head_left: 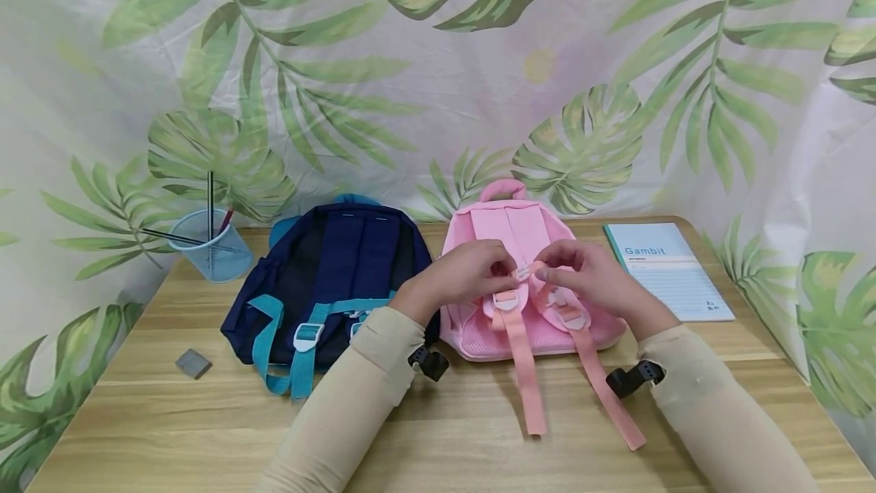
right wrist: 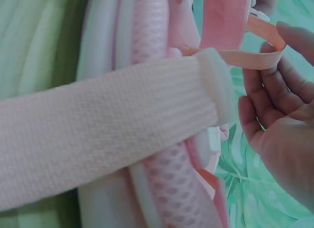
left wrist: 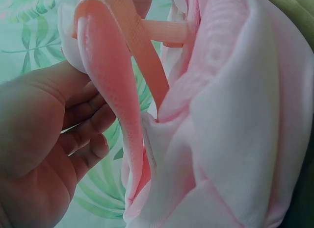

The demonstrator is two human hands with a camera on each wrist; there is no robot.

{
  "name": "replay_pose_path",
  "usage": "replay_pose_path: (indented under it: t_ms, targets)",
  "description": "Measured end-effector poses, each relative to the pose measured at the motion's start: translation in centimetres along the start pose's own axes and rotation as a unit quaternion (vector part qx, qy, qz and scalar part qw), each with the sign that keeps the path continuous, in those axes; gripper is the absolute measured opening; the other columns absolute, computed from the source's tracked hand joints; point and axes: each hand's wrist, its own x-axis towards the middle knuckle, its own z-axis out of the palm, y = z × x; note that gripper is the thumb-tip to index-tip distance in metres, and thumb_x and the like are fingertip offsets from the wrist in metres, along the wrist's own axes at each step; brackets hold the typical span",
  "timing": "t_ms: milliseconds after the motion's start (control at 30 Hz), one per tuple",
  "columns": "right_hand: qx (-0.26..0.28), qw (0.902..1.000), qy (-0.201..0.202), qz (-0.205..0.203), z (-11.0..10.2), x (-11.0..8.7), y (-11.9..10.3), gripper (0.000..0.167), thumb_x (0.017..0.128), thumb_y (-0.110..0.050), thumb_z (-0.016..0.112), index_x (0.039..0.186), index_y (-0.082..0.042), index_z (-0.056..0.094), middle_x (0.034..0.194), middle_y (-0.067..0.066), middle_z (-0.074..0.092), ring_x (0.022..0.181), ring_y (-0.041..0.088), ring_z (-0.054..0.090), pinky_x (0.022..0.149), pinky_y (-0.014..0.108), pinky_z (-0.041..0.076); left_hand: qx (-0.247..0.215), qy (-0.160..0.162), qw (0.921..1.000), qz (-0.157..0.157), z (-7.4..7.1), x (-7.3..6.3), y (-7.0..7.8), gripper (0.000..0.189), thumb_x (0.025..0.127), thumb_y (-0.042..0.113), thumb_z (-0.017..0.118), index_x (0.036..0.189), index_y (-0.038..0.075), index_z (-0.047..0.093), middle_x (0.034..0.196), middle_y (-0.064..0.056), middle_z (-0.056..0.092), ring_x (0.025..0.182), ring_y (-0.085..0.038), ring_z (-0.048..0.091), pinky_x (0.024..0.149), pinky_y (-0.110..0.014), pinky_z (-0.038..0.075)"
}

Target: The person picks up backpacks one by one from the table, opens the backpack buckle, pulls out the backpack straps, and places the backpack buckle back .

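Observation:
A pink backpack (head_left: 472, 238) leans on the table with its straps facing me. Between its two shoulder straps runs a narrow peach chest strap with a small white buckle (head_left: 523, 274). My left hand (head_left: 472, 272) pinches the strap at the buckle's left side. From the right, my right hand (head_left: 588, 272) pinches the peach webbing (right wrist: 267, 60), which loops between thumb and fingers in the right wrist view. The left wrist view shows my left hand (left wrist: 39, 135) beside the pink padded shoulder strap (left wrist: 108, 66); its fingertips are partly hidden there.
A navy backpack (head_left: 287, 265) with teal straps stands close on the left. Farther left are a blue mesh cup (head_left: 233, 257) holding pens and a grey block (head_left: 194, 364). A notebook (head_left: 667, 272) lies at the right. Two peach strap ends (head_left: 525, 394) hang toward me.

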Motion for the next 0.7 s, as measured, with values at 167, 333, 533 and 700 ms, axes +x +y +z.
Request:
replay_pose_path:
  t_ms: [167, 333, 533, 700]
  targets:
    - [-0.004, 0.9999, -0.011, 0.009, -0.6, 0.0, -0.5, 0.022, 0.101, -0.015, 0.077, 0.118, -0.001, 0.073, 0.098, 0.006, 0.071, 0.083, 0.012, 0.062, 0.074, 0.028, 0.055, -0.007, 0.011, 0.9999, 0.001, -0.1, -0.1, 0.1, 0.021, 0.103, 0.029, 0.077, 0.111, 0.01, 0.078, 0.104, -0.003, 0.072, 0.092, -0.014, 0.062, 0.084, -0.024, 0.051]
    - [-0.028, 0.9994, -0.021, 0.01, -0.9, -0.1, -0.7, 0.022, 0.101, -0.017, 0.078, 0.118, -0.003, 0.074, 0.096, 0.008, 0.071, 0.082, 0.013, 0.062, 0.073, 0.027, 0.055, -0.006, 0.021, 0.9997, 0.006, -0.1, -0.1, -0.1, 0.02, 0.102, 0.029, 0.077, 0.11, 0.01, 0.078, 0.102, -0.002, 0.071, 0.092, -0.014, 0.062, 0.085, -0.024, 0.051]
    - [-0.051, 0.9987, -0.007, -0.004, -0.3, 0.0, -0.1, 0.021, 0.1, -0.015, 0.079, 0.117, -0.004, 0.075, 0.095, 0.009, 0.071, 0.08, 0.011, 0.06, 0.072, 0.023, 0.053, -0.03, 0.036, 0.9988, 0.014, -0.2, -0.3, -0.4, 0.02, 0.102, 0.027, 0.078, 0.111, 0.009, 0.078, 0.101, -0.003, 0.073, 0.092, -0.015, 0.064, 0.085, -0.024, 0.053]
    - [-0.03, 0.9994, 0.003, -0.018, 0.3, 0.0, 0.2, 0.022, 0.102, -0.013, 0.076, 0.121, -0.002, 0.074, 0.102, 0.01, 0.074, 0.084, 0.009, 0.063, 0.075, 0.022, 0.055, -0.055, 0.058, 0.9965, 0.022, -0.2, -0.5, -0.7, 0.019, 0.101, 0.023, 0.079, 0.111, 0.007, 0.077, 0.1, -0.004, 0.074, 0.091, -0.014, 0.066, 0.085, -0.022, 0.055]
